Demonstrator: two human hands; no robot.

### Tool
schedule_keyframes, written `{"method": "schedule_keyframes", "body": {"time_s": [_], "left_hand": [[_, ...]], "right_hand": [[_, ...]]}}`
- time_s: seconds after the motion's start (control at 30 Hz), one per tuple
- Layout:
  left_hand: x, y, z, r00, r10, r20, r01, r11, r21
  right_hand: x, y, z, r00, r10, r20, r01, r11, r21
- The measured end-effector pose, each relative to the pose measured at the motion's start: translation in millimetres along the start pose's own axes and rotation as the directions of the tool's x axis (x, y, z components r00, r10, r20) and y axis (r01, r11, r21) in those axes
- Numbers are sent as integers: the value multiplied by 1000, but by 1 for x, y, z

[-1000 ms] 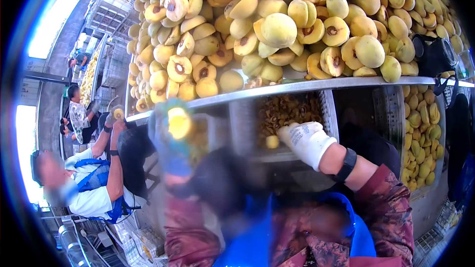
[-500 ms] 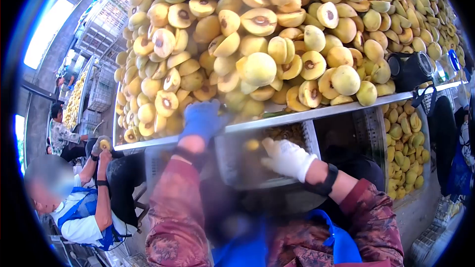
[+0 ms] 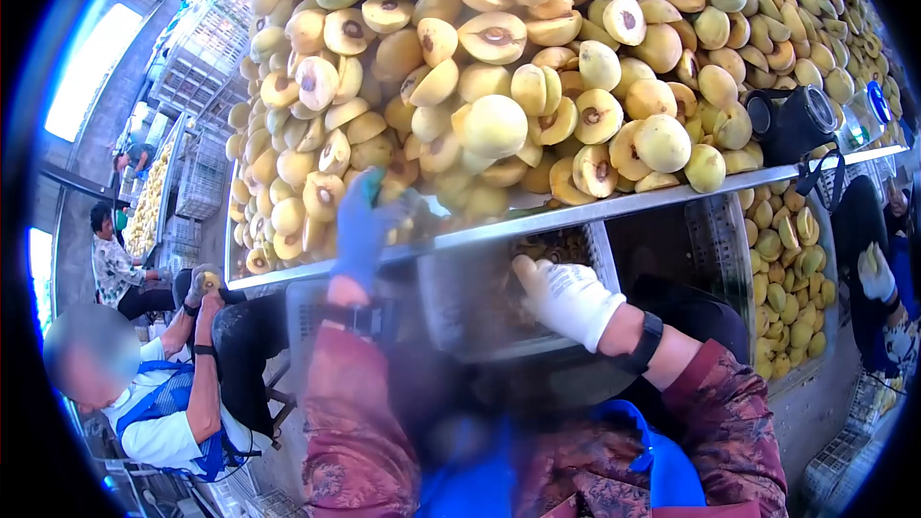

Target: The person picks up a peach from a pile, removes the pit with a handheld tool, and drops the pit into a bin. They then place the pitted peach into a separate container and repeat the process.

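Note:
A large heap of yellow peach halves (image 3: 494, 125), several showing brown pit centres, covers the metal-edged table (image 3: 576, 216). My left hand (image 3: 363, 235), in a blue glove, reaches over the table edge against the near side of the heap. Motion smears its fingers, and a small green patch shows at their tips. In a white glove, my right hand (image 3: 568, 299) hangs just below the table edge, over a crate (image 3: 602, 259) with dark contents. Its fingers are curled together, with brownish tips; whatever they hold is hidden.
A crate of yellow peach halves (image 3: 789, 297) stands below the table at right. On the table's right side sits a black cylindrical object (image 3: 791, 123) with a strap. At left, a seated co-worker (image 3: 163, 403) holds a fruit; stacked crates (image 3: 203, 48) stand behind.
My left hand has moved up and slightly left, further onto the heap. My right hand stays near the same spot. The blurred yellow piece beside its fingertips is no longer visible.

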State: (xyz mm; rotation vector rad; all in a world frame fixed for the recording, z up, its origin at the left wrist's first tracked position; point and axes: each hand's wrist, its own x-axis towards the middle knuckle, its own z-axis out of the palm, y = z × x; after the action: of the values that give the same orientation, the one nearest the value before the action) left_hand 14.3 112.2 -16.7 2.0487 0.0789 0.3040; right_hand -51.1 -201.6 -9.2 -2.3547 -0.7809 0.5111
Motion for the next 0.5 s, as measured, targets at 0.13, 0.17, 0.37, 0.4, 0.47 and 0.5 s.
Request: {"method": "schedule_keyframes", "body": {"time_s": [0.13, 0.17, 0.37, 0.4, 0.47, 0.5], "left_hand": [[-42, 66, 9, 942, -321, 97, 257, 509, -822], [-51, 73, 19, 950, -299, 87, 216, 432, -876], [-79, 110, 67, 870, -450, 201, 324, 216, -921], [-82, 109, 72, 886, -434, 162, 311, 296, -903], [-85, 109, 79, 920, -366, 139, 284, 382, -880], [-87, 108, 81, 935, -331, 129, 269, 423, -865]], "right_hand": [[1, -6, 5, 985, -125, -121, 152, 958, 245], [2, -7, 8, 974, -159, -161, 203, 930, 305], [4, -23, 4, 968, -93, -233, 192, 874, 447], [4, -25, 0, 959, -97, -265, 211, 871, 444], [4, -28, -8, 959, -76, -275, 196, 875, 442], [3, -30, -12, 967, -51, -251, 162, 881, 445]]}}
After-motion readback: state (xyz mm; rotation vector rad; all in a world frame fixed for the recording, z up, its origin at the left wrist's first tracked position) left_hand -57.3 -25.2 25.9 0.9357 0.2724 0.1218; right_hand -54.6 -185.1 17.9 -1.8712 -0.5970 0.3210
